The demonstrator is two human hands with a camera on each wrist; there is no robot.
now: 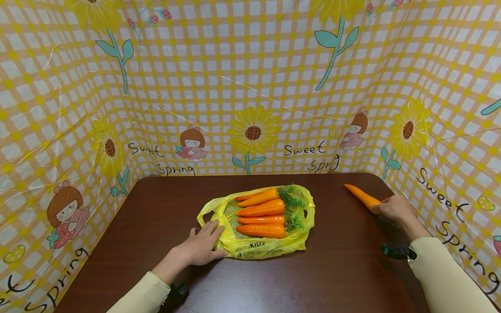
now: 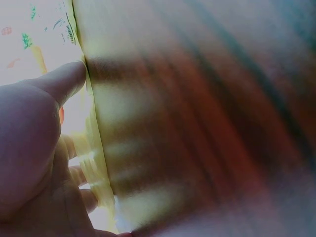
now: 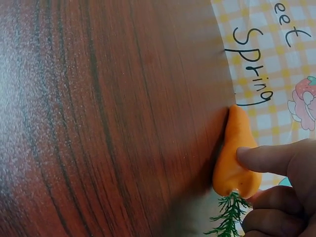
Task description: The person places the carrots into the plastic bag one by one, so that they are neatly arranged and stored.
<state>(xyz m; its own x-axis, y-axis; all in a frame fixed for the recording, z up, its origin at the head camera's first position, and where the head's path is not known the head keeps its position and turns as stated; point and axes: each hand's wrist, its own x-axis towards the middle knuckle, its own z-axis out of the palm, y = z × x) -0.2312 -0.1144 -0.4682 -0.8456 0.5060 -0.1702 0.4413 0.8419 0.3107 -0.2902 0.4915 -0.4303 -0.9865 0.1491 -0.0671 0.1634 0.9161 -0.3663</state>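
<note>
Several orange carrots (image 1: 260, 211) with green leafy tops (image 1: 294, 208) lie side by side on a yellow plastic bag (image 1: 266, 251) in the middle of the table. My left hand (image 1: 201, 245) rests at the bag's left edge with its fingers spread; in the left wrist view the thumb (image 2: 66, 81) touches the yellow film. Over at the right, my right hand (image 1: 397, 208) pinches a single carrot (image 1: 362, 196) near its thick end. The right wrist view shows the thumb on top of that carrot (image 3: 236, 143), its green sprig (image 3: 231, 217) hanging past the fingers.
The dark brown wooden table (image 1: 156, 208) has rounded back corners. A checked cloth (image 1: 219, 87) printed with sunflowers and lettering rises behind it and along both sides. The bag's handle loops (image 1: 201, 215) lie at its left and right ends.
</note>
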